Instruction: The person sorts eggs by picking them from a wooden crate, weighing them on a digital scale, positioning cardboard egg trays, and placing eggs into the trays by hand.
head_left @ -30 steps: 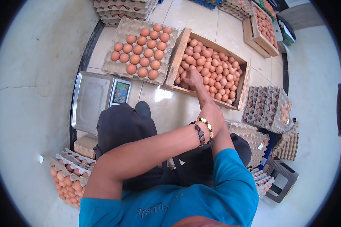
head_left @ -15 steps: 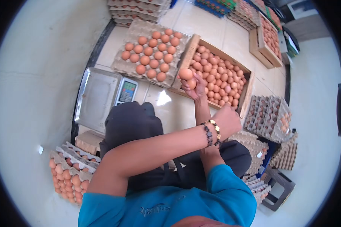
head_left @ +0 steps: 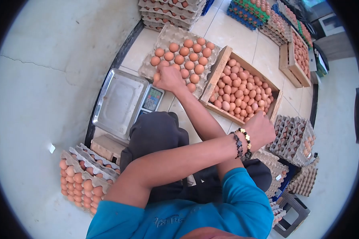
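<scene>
Over the left part of a grey egg tray (head_left: pixel 147 71) is my right hand (head_left: pixel 170 78), its fingers closed round brown eggs (head_left: pixel 157 76) at the tray's near edge. The tray holds rows of brown eggs, with bare cups along its far and left sides. My left hand (head_left: pixel 260 129), with bracelets at the wrist, crosses over my right arm to the near right corner of a wooden crate (head_left: pixel 216 73) full of loose eggs. Its fingers are curled down, and their tips and anything in them are hidden.
A scale with a metal pan (head_left: pixel 119 104) lies left of my knee. Stacked egg trays (head_left: pixel 83 177) stand at the near left, more (head_left: pixel 293 139) at the right and others (head_left: pixel 169 16) at the back. Another egg crate (head_left: pixel 295 65) and a dark stool (head_left: pixel 293 215) are on the right.
My right hand has gone from the crate to the tray on the left, carrying two eggs. My left hand has moved right, to the crate's near corner. The view has shifted.
</scene>
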Tool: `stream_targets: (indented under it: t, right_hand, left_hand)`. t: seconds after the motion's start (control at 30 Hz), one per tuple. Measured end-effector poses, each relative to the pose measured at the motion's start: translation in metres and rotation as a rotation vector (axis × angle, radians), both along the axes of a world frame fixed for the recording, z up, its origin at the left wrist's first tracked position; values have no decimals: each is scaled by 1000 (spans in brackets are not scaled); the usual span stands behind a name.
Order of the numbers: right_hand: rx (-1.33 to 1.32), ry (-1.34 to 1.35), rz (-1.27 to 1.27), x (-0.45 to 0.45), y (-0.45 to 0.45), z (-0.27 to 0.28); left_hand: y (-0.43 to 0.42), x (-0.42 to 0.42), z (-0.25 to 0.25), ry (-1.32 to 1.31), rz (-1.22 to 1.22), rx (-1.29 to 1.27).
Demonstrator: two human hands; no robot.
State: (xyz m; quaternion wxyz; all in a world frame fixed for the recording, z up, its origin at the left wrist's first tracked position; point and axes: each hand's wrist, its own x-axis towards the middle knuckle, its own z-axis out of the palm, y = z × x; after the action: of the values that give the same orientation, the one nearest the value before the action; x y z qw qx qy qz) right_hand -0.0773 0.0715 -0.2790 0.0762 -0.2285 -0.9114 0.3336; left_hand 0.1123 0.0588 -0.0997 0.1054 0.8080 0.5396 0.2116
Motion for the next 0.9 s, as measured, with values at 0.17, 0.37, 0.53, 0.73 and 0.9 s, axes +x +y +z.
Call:
stream_targets:
  t: [0.17,0.37,0.53,0.73,0.9]
  right_hand:
    - [160,-57,-48,-12,-3,-13]
    - [192,277,-333,0,2,-20]
    - [266,613,-856,80,51,-7]
    - [45,49,-881,181,134,-40]
    - [56,-127,-551,206,162,-83]
  left_hand:
    - [3,-5,1,-4,-1,20]
    - [-1,-2,-2,14,-12,20]
    - [-3,-3,2,18,-44,19]
    - [1,7,-12,14,24,83]
    - [4,6,-8,45,-12,-6]
